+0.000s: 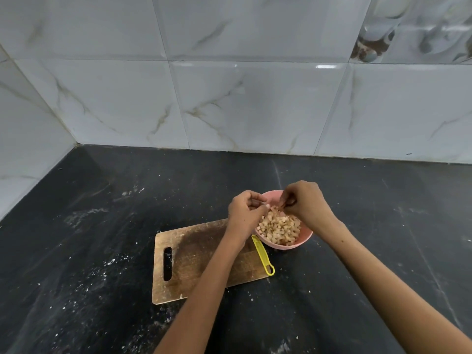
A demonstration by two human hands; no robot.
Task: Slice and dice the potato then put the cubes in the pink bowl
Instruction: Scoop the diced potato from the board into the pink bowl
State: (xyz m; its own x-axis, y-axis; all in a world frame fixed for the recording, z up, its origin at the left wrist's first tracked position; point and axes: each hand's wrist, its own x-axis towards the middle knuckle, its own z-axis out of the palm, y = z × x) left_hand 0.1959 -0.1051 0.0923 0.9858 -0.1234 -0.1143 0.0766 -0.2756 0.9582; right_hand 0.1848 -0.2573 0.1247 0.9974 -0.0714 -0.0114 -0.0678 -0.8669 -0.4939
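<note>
Hovering over the bowl (305, 238) of cubes (279, 227), both hands curl: left hand (245, 209) seemingly empty, right hand (304, 200) pinching bits.

Pale potato cubes (279, 228) heap inside the pink bowl (305, 238) (upright, on the counter).

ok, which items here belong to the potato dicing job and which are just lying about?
In the job:
- round pink bowl
- pale diced potato cubes heaped in it
- worn wooden cutting board
- yellow-handled knife on the board's edge
- left hand and right hand, fingers curled over the bowl

Lying about:
- white crumbs scattered on the black stone counter
- marbled grey wall tiles
</note>
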